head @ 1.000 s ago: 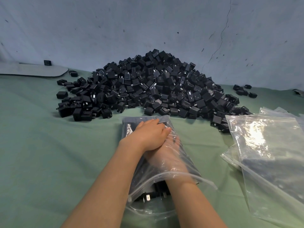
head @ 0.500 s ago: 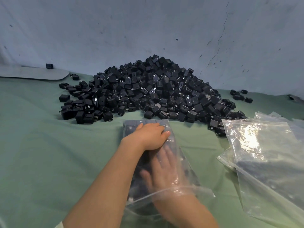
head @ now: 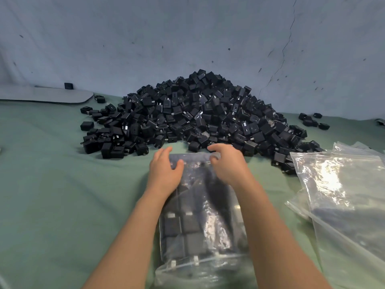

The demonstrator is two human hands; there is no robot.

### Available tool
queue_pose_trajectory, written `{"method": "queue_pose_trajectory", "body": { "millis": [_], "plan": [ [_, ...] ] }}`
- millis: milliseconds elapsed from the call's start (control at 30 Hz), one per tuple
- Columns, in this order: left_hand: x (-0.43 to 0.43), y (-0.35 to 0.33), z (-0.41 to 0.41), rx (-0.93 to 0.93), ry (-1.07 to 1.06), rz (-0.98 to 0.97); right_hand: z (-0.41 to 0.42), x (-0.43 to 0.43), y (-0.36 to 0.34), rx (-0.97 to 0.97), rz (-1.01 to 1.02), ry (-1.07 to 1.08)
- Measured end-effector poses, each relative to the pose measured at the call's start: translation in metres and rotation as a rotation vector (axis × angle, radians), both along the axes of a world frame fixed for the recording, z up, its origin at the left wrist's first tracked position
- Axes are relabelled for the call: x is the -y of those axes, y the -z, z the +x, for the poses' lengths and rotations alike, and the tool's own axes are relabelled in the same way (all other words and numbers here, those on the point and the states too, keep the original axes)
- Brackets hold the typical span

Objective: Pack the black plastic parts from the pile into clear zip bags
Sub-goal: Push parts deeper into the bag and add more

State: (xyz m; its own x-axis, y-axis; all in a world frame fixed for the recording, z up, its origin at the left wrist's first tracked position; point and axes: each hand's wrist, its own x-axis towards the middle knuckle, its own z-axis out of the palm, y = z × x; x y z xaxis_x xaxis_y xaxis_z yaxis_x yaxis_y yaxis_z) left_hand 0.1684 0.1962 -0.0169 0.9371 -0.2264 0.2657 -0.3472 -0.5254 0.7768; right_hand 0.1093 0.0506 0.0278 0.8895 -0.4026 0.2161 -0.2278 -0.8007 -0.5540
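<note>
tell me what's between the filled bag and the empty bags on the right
In the head view, bare green cloth lies between the filled bag and the empty bags; nearer the camera the right forearm crosses above it.

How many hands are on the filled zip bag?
2. Left hand on the zip bag's far-left corner; right hand curled over its far edge, right side. None hidden.
</note>
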Motion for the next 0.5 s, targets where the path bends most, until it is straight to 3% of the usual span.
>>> {"method": "queue_pose_trajectory", "body": {
  "millis": [167,500],
  "plan": [
    [-0.001,0.008,0.006,0.0,-0.019,-0.051,0.018,-0.002,0.02,-0.16,-0.109,-0.156],
    [-0.003,0.007,0.003,-0.021,-0.015,-0.059,0.027,0.004,0.017,-0.26,-0.077,-0.166]
  ]
}}
